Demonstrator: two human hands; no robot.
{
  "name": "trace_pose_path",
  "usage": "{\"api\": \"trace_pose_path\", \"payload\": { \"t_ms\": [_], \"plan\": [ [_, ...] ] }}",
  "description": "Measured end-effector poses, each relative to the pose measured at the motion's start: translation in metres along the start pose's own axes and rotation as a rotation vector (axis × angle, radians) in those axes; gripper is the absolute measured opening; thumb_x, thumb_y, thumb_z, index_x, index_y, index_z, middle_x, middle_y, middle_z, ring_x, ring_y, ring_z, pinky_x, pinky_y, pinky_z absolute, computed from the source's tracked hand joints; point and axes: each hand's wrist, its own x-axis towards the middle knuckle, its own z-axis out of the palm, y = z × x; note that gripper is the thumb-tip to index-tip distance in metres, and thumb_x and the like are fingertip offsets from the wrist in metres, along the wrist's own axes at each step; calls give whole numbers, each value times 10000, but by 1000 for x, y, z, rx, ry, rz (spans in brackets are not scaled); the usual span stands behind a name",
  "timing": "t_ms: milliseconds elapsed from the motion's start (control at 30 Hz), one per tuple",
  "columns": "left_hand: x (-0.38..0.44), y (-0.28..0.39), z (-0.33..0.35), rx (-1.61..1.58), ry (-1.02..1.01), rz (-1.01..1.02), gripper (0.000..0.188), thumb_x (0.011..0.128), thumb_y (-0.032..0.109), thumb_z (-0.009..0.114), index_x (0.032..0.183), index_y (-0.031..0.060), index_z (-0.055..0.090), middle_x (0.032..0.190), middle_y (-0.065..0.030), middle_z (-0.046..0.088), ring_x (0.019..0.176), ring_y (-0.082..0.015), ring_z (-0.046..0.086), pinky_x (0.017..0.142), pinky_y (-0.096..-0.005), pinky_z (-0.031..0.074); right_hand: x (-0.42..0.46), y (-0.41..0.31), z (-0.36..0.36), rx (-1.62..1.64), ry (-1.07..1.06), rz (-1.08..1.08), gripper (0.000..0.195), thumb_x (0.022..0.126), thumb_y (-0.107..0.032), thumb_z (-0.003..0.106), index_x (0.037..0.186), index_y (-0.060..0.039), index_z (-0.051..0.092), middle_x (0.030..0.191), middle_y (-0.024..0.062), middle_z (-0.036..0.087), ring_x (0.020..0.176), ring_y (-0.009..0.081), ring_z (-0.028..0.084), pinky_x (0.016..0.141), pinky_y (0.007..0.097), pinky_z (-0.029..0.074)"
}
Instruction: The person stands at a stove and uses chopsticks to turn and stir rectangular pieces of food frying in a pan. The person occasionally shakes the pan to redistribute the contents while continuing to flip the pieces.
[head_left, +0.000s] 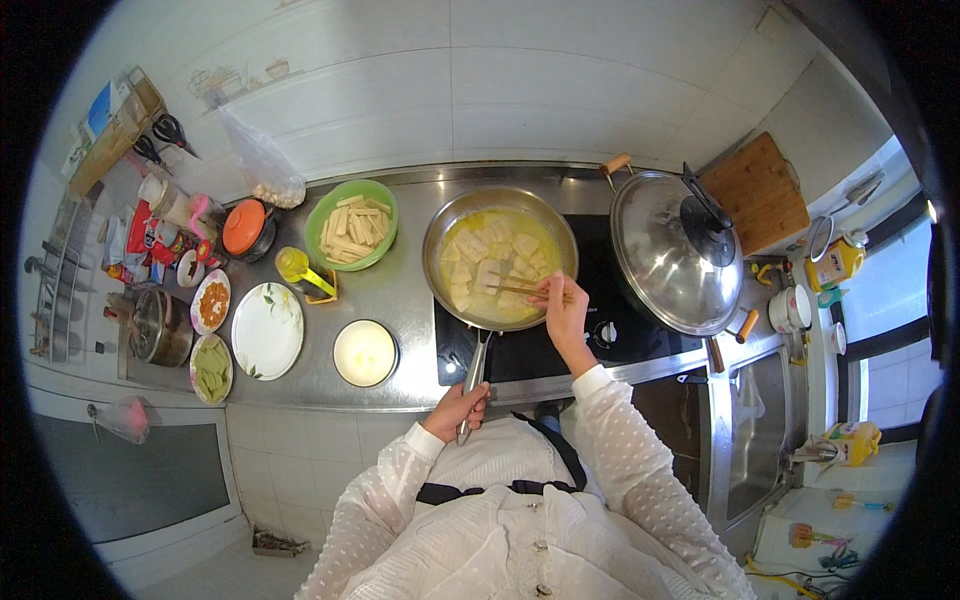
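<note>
My left hand (457, 411) grips the metal handle of a stainless steel frying pan (563, 222), which rests at the left part of a black cooktop. In my right hand (564, 309) is a pair of wooden chopsticks (517, 283), their tips at a pale flat piece (487, 277) in the pan. Several other pale yellow pieces (472, 246) lie around it in yellowish liquid. To the pan's left, a green bowl (389, 196) holds pale cut strips (352, 230). A small bowl with pale contents (365, 352) stands nearer the counter's front edge.
A lidded wok (652, 225) stands on the cooktop's right, beside a leaning wooden cutting board (754, 195). At left are a white plate (268, 330), a yellow-topped bottle (294, 264), small dishes and an orange-lidded pot (244, 226). A sink (757, 442) is at right.
</note>
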Motion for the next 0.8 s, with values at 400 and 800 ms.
{"api": "trace_pose_path", "payload": {
  "t_ms": [400, 800],
  "plan": [
    [2, 0, -1, 21, 15, -3, 202, 974, 260, 540, 925, 68, 503, 641, 39, 436, 476, -52, 363, 398, -223, 302, 29, 9, -5, -223, -62, -98, 368, 1008, -259, 455, 842, 29, 613, 772, 77, 629, 682, 145, 647, 640, 262, 515],
    [5, -2, -3, 36, 1, -5, 217, 965, 270, 554, 937, 60, 506, 643, 34, 427, 476, -57, 364, 404, -233, 317, 50, 14, -26, -339, 134, -170, 357, 993, -246, 471, 815, 27, 619, 765, 138, 635, 672, 216, 659, 636, 312, 500]
  ]
}}
